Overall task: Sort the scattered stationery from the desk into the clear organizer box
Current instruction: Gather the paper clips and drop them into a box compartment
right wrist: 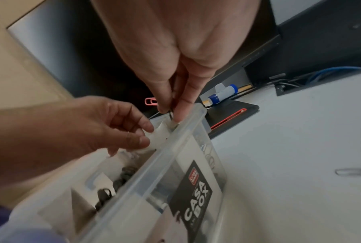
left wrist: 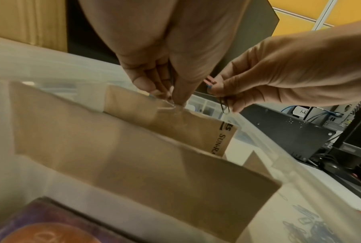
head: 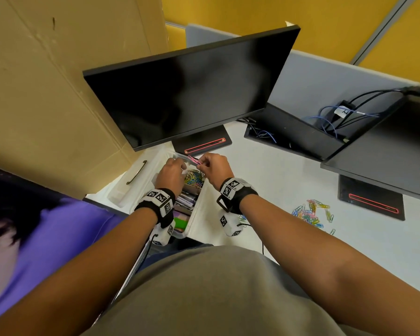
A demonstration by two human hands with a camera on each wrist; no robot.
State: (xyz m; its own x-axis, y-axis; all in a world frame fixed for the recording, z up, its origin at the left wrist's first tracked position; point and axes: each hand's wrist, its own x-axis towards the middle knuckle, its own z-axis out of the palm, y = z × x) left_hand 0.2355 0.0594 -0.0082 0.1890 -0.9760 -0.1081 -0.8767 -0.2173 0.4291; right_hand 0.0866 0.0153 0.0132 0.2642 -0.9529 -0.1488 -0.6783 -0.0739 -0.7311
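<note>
The clear organizer box (head: 198,207) stands on the white desk, split by cardboard dividers (left wrist: 134,148). Both hands hover over its far end. My right hand (head: 201,165) pinches a few paper clips (head: 194,161), one pink (right wrist: 150,101), just above the rim (right wrist: 154,162). My left hand (head: 182,167) pinches a small piece of clear plastic (right wrist: 157,136) beside them; what it is I cannot tell. A heap of coloured paper clips (head: 194,178) lies in the far compartment. More paper clips (head: 310,213) are scattered on the desk to the right.
A black monitor (head: 192,88) and its stand (head: 204,141) rise right behind the box. The box lid (head: 131,180) lies to the left against a cardboard carton (head: 46,93). A second monitor stand (head: 371,200) and a cable tray (head: 301,137) sit at right. A purple sleeve (head: 46,238) is at left.
</note>
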